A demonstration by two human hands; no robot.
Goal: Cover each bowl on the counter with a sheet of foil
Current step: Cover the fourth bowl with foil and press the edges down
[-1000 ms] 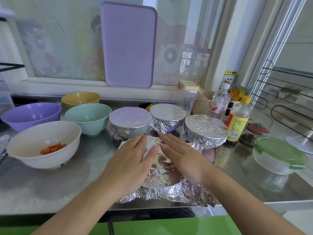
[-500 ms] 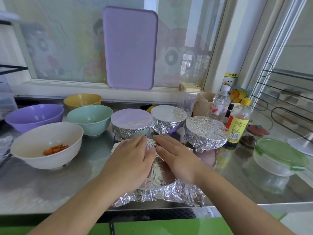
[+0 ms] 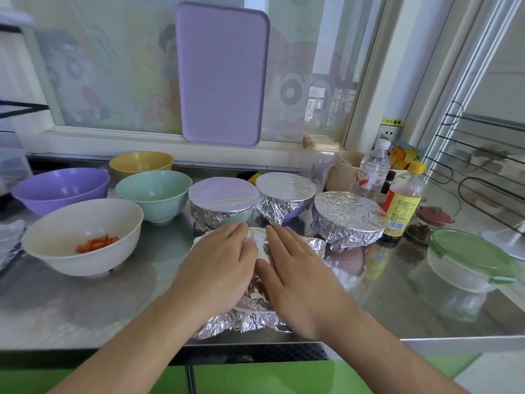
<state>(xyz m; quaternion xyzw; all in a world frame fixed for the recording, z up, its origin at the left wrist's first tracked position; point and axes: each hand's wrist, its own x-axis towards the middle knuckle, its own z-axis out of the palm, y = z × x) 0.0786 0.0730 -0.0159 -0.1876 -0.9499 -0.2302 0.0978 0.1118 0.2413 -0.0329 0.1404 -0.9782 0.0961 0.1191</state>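
Observation:
A sheet of foil [image 3: 257, 317] lies over a bowl at the counter's front edge; the bowl itself is hidden. My left hand [image 3: 218, 268] and my right hand [image 3: 298, 277] press flat on top of the foil, side by side, fingers straight. Behind them stand three foil-covered bowls: a green one [image 3: 223, 203], a purple one [image 3: 285, 191] and a wider one [image 3: 349, 220]. Uncovered bowls stand to the left: a white bowl [image 3: 82, 234] with orange pieces, a green bowl [image 3: 154, 194], a purple bowl [image 3: 61, 189] and a yellow bowl [image 3: 140, 163].
A clear container with a green lid [image 3: 471, 260] sits at the right. A sauce bottle [image 3: 403, 206] and a water bottle [image 3: 372, 169] stand behind the wide covered bowl. A purple cutting board [image 3: 221, 72] leans on the window. The counter's front edge [image 3: 454, 341] runs just under my wrists.
Both hands slid slightly forward and apart across the foil top, smoothing it flatter. The foil's skirt is tucked closer around the bowl.

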